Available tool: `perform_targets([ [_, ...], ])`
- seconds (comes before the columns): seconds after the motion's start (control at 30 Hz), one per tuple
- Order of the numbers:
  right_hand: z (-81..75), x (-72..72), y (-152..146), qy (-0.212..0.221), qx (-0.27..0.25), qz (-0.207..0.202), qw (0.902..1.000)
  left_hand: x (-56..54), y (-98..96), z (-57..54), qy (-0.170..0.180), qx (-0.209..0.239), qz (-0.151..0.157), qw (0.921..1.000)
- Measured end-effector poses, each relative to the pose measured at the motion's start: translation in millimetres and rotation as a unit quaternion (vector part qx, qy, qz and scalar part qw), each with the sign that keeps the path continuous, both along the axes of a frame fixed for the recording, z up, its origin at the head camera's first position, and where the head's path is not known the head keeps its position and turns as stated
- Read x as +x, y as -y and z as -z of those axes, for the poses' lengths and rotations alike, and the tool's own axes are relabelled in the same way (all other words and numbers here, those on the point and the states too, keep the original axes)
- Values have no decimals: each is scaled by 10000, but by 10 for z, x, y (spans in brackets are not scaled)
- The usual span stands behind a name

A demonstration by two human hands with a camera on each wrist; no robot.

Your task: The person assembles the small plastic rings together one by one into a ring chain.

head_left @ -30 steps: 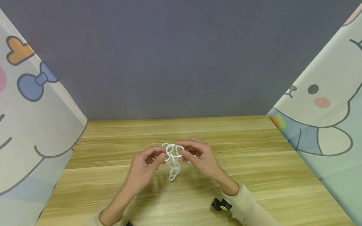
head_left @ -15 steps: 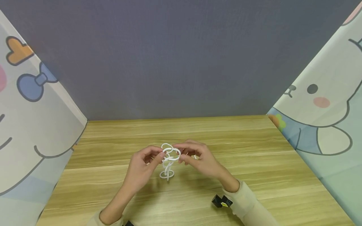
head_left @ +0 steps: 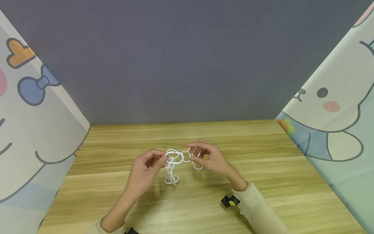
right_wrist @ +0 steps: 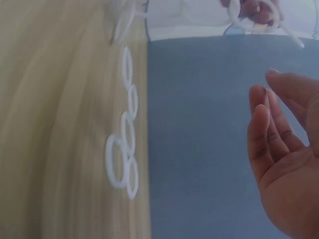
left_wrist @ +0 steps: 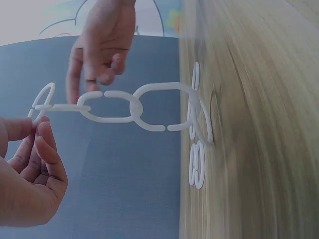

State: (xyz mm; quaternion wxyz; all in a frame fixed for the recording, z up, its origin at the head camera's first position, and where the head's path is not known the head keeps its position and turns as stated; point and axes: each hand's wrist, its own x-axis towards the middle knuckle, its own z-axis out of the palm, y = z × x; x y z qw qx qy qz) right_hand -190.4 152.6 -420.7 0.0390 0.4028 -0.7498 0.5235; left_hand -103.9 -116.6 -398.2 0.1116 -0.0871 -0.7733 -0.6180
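Note:
My left hand (head_left: 140, 170) pinches the top link of a white plastic chain between thumb and forefinger. From it a run of open-gapped oval links (left_wrist: 112, 119) hangs down to the wooden table. More chain links (right_wrist: 108, 159) lie on the tabletop in a loose row, partly overlapped by my right hand in the head view. The right hand (head_left: 212, 160) is raised to the right of the held chain, thumb and forefinger apart. In the right wrist view nothing lies between its half-bent fingers (right_wrist: 259, 129).
The wood-grain table (head_left: 263, 156) ends at a dark grey panel (head_left: 187, 65) behind. Panels with cartoon prints (head_left: 333, 107) flank it on both sides. A small black camera (head_left: 230, 201) sits at the right sleeve.
My right hand has let go of the link near the left hand and moved a little to the right. The left hand has shifted slightly left, still holding the chain.

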Motion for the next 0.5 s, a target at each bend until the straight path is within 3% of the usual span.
perform_targets([
  [0.17, 107, -100, -54, 40, 377, -54, 9993, 1, 17, -14, 37, 20, -52, 10000],
  [0.5, 259, -237, -152, 715, 1169, -182, 9904, -1, 25, -22, 77, 2, -45, 10000],
])
